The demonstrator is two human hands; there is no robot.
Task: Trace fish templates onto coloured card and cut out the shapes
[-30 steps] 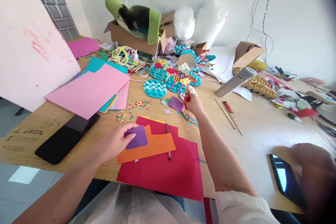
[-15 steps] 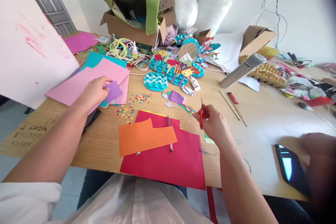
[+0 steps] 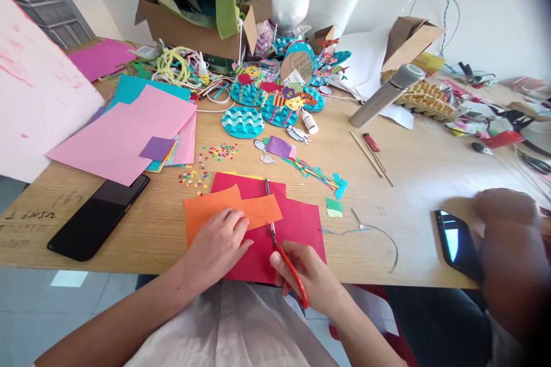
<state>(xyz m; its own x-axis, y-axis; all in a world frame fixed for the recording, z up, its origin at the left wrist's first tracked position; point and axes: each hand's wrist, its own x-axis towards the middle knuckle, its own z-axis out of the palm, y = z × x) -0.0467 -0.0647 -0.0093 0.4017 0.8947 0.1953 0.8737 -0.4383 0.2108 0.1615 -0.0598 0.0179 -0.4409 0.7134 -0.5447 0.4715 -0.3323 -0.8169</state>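
Observation:
My left hand (image 3: 221, 238) lies on a sheet of orange paper (image 3: 262, 209), fingers bent over it and thumb spread apart near its lower edge. A faint pencil outline shows on the paper's right part. Red-handled scissors (image 3: 295, 275) are in my right hand (image 3: 312, 275), their tips pointing up at the lower edge of the orange paper. Whether the blades touch the paper I cannot tell. Beneath lies red paper (image 3: 301, 232), with a pen (image 3: 267, 187) partly under the orange sheet. A purple paper piece (image 3: 156, 149) rests on pink paper (image 3: 120, 132) to the left.
A black phone (image 3: 92, 218) lies at left. Confetti (image 3: 222, 152), paper fish (image 3: 267, 159), wavy blue discs (image 3: 242, 121) and a leaning grey flask (image 3: 387, 96) stand beyond. At right, another person's blurred hand (image 3: 510, 229) is beside a phone (image 3: 457, 243).
My left hand has let go of the purple piece on the pink paper and come over to the orange paper. My right hand has brought the scissors left and down beside it.

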